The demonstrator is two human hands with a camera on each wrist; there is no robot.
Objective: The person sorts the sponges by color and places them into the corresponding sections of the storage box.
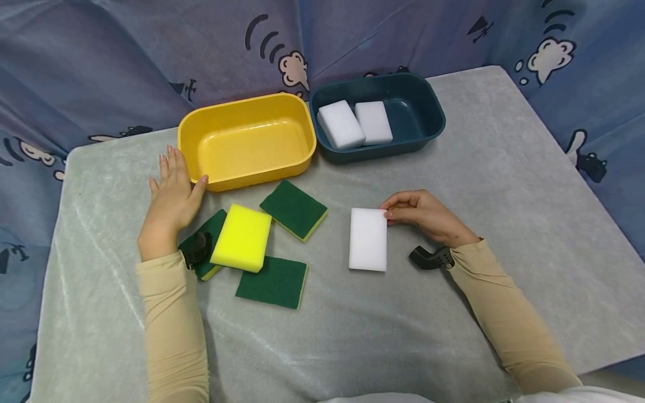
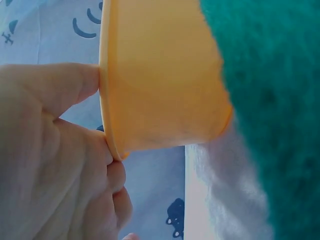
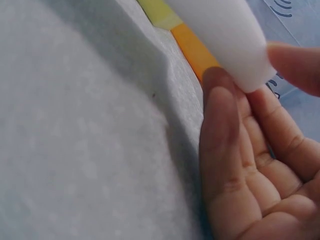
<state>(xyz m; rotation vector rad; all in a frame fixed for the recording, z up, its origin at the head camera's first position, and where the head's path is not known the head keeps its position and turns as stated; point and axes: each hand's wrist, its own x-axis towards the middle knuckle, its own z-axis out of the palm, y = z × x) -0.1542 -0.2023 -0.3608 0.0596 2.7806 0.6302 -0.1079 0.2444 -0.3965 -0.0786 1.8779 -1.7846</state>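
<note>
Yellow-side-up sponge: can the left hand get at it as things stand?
Probably yes: the left hand only touches the yellow bin, and the yellow-side-up sponge lies close by with nothing on top of it.

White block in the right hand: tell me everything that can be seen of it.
The white block is a plain, rectangular slab with straight sides, slightly rounded corners and a matte surface that looks like foam. Its broad face points up, its long sides running away from the person. The right hand pinches its far right corner. It is nearer the person than the dark tub. Whether it touches the table is unclear.
</note>
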